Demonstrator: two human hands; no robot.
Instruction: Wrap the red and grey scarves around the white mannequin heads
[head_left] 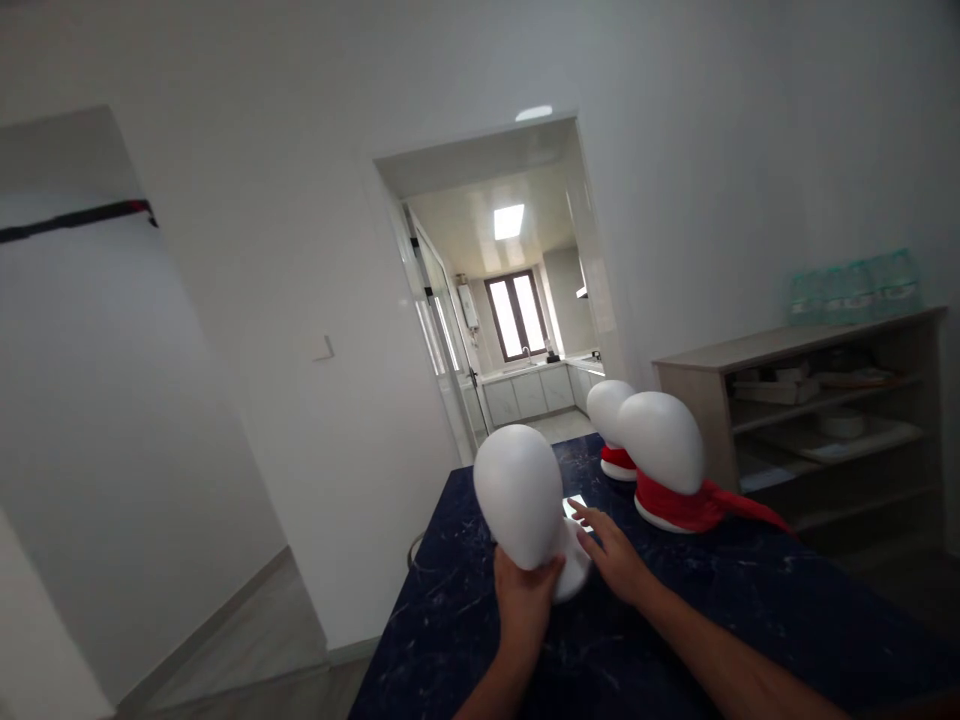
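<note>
A smooth white mannequin head (517,490) stands slightly tilted on the dark blue marbled table (442,580). Wrapped around its neck, under the chin, is my left hand (523,590). On the other side of the neck, my right hand (613,552) has its fingers stretched apart close to the base, holding nothing; whether it touches the base I cannot tell. A bright white rectangular item (576,506), its kind unclear, lies just beyond my right fingertips. Further right, another white mannequin head (661,440) wears a red scarf (679,505) around its neck.
Behind that one stands a third mannequin head (606,410) with red cloth (618,458) at its neck. A wooden shelf unit (694,400) against the right wall bears bottled water (855,292). A doorway past the table opens into a kitchen with white cabinets (525,393).
</note>
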